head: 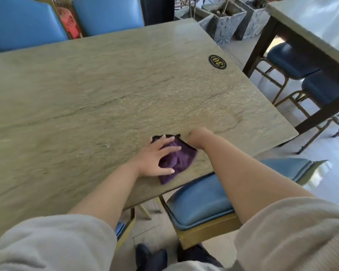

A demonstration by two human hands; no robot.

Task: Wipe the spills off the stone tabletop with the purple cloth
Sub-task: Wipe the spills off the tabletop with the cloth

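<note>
A purple cloth [177, 160] with a dark edge lies bunched on the stone tabletop [110, 90], close to the near edge. My left hand [155, 156] lies flat across the cloth's left part with fingers spread. My right hand [197, 137] sits at the cloth's far right corner; its fingers curl downward and are hidden, so its grip cannot be made out. No spills stand out on the veined, greenish-grey stone.
An oval black plate numbered 30 [217, 62] is fixed near the table's right edge. A blue chair [202, 204] is tucked under the near edge, and more blue chairs [108, 15] stand at the far side. A second table [309, 30] and stone planters [226, 20] lie to the right.
</note>
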